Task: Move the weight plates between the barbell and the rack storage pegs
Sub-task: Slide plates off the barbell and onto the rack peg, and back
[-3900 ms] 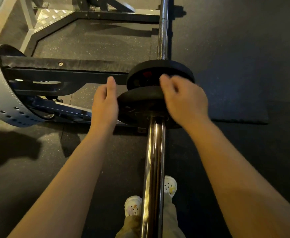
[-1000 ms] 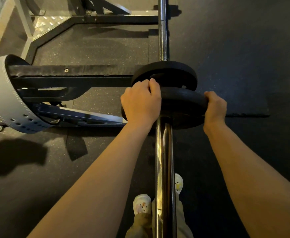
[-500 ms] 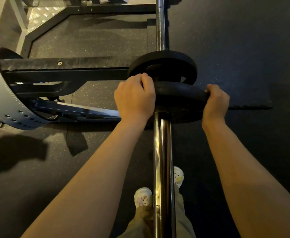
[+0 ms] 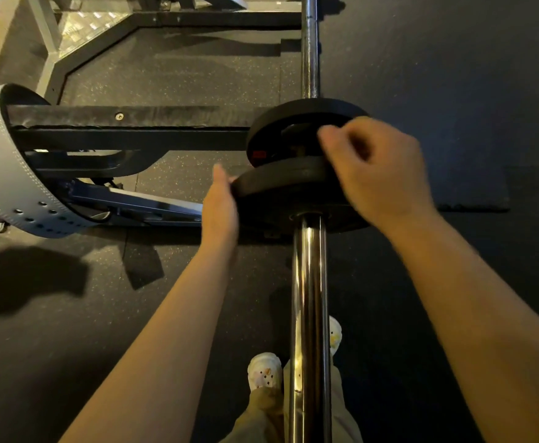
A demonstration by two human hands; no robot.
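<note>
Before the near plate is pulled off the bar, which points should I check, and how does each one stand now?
1. Left hand on the near plate: ok, straight fingers lie against its left rim.
2. Right hand gripping the plate: not ok, its fingers are curled above the rim; the image is blurred.
3. Sleeve free toward the person: ok, no collar or plate shows on it.
4. Far plate apart from the near one: cannot tell, they overlap in view.
5. Feet out from under the bar: not ok, they stand right below it.
</note>
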